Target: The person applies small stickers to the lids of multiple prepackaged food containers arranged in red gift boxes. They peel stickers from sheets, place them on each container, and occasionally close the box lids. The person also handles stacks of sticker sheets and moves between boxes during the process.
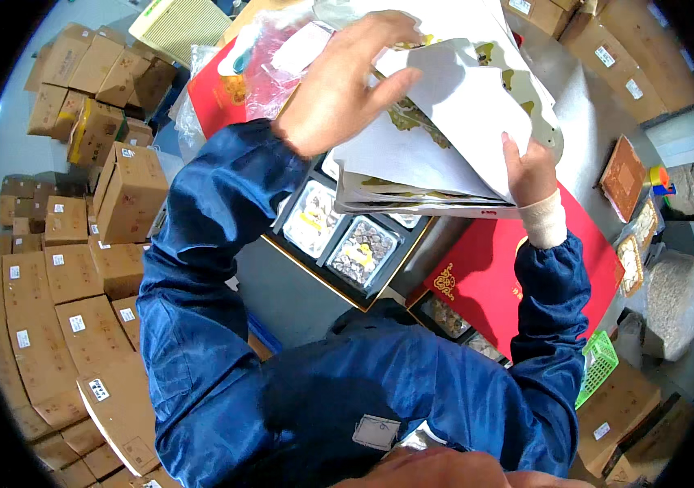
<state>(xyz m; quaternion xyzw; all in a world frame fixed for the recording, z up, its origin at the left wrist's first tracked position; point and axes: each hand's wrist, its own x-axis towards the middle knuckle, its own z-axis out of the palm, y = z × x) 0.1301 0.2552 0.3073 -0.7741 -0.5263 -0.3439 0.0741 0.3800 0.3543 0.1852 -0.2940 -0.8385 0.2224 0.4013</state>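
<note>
My right hand (530, 171) grips the near right corner of a stack of white paper sheets (463, 97), thumb on top. Olive-green print shows along some sheet edges. My left hand (353, 85) is over the far left side of the stack, its thumb apart from the fingers; whether it pinches a sheet cannot be made out. Under the stack lies a black gift box (377, 296) with a gold rim, partly covered. Its compartments hold clear plastic packs (362, 253) of dark dried pieces, perhaps mushrooms, with yellow labels.
Beside my right forearm, a red lid (475, 262) with gold ornament partly covers another filled box (444, 317). Red packaging (219, 91) and clear plastic film lie at the far left. Cardboard cartons (78, 329) are piled left. A green plastic basket (597, 369) stands at right.
</note>
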